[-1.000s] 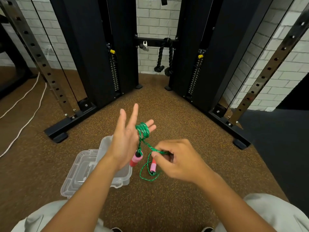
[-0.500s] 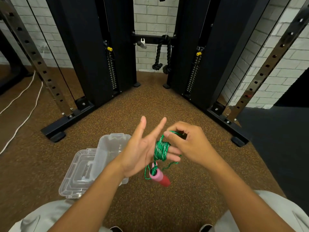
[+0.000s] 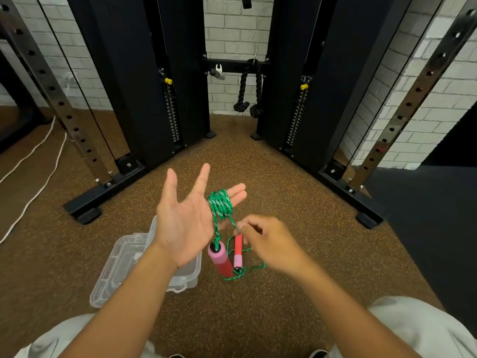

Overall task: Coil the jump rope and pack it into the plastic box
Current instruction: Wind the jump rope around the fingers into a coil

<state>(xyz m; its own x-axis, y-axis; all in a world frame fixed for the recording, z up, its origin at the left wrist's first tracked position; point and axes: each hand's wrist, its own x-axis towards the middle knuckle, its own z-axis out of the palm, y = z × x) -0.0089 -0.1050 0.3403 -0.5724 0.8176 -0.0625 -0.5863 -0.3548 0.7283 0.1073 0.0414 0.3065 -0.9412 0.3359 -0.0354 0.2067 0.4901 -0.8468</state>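
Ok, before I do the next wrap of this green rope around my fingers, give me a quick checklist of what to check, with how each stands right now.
1. Coil seated on the left hand, around the two outer fingers: ok.
2. Right hand pinching the free strand: ok, as far as shows.
3. Slack left to wind: not ok for packing yet, loose rope loops below the hands.
4. Handles clear of the wrap: ok, first handle and second handle dangle below the coil.
5. Plastic box open and ready: ok, lid lies open beside it.
6. Tangles in the slack: cannot tell.
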